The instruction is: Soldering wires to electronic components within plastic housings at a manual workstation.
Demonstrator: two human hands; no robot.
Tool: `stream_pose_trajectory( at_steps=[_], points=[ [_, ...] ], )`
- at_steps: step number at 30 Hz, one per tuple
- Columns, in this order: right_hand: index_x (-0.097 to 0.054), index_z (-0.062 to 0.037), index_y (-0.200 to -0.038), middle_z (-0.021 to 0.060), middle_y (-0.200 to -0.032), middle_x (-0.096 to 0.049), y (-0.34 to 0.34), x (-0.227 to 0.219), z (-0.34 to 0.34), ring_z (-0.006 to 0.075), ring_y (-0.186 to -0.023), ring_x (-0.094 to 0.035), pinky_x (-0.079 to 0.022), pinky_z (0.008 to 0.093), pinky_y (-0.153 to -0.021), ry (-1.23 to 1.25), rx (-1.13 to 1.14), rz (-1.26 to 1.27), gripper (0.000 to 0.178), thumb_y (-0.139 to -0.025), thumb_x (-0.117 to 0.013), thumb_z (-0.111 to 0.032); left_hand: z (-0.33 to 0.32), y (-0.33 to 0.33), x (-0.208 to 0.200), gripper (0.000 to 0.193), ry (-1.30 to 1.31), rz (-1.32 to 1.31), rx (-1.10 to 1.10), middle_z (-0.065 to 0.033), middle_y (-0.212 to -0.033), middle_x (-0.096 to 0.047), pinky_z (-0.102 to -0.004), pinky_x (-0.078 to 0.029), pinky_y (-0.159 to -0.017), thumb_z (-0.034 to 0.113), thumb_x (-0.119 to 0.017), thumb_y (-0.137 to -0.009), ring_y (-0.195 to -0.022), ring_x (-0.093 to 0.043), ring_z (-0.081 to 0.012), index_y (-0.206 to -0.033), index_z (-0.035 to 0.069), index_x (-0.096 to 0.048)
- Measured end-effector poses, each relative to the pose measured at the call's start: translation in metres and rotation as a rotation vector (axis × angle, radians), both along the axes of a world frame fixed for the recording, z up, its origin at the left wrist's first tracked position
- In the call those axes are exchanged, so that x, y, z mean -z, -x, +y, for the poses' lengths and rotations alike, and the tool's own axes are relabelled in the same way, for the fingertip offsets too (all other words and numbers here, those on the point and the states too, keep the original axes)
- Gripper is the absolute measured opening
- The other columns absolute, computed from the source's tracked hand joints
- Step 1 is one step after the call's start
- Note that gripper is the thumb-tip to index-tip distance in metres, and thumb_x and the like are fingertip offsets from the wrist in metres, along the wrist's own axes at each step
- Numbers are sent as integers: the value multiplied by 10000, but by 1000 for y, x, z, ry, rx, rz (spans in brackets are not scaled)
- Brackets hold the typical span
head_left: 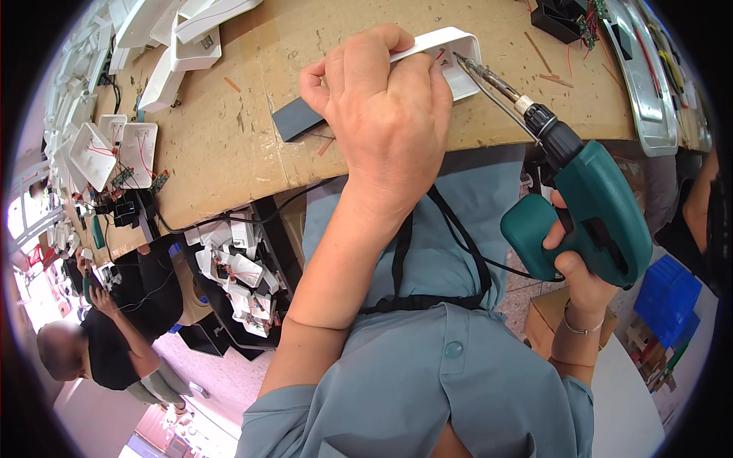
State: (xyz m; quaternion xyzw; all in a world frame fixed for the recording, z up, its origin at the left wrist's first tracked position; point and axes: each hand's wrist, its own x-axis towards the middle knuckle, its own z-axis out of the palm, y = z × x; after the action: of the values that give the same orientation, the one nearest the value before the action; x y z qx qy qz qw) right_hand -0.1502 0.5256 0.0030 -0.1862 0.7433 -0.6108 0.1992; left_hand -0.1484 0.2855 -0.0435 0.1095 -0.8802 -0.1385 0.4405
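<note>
My left hand point(393, 111) is closed around a white plastic case point(467, 85) at the near edge of the table, its open side turned to the right. Small red bits show inside, perhaps wire ends; my fingers hide much of the case. In my right hand point(582, 275) is a dark green pistol-shaped soldering gun point(603, 195), gripped by its handle. Its metal tip point(466, 62) reaches into the case's opening; whether it touches anything there I cannot tell. A dark grey block point(296, 120) lies beside my left hand, partly covered by it.
White cases with red wires point(95, 156) crowd the left of the cardboard-covered table point(229, 145). A black box point(555, 21) and a clear tray point(663, 130) with wires lie right. Below stands a bin of white parts point(248, 275). A person point(126, 298) works at left.
</note>
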Motion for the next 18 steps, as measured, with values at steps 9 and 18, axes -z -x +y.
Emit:
stream_pose_trajectory(
  at_steps=[9,18],
  points=[
    [-407,63,-1230,211,-1086,-559,9,5,-3,151,-691,-553,-453,271,-653,35,-39,9,695,-705,-749,-238,1,2,2,54,9,25,11,-30,-883,-522,-372,-274,-754,61,-638,-630,-798,-472,-199,-654,49,-590],
    [-432,63,-1206,173,-1032,-571,14,0,-6,144,-693,-543,-442,247,-612,-11,-42,-47,656,-705,-750,-218,1,3,1,70,-22,14,26,-41,-891,-516,-371,-283,-748,57,-639,-621,-805,-468,-213,-663,41,-584]
  ],
)
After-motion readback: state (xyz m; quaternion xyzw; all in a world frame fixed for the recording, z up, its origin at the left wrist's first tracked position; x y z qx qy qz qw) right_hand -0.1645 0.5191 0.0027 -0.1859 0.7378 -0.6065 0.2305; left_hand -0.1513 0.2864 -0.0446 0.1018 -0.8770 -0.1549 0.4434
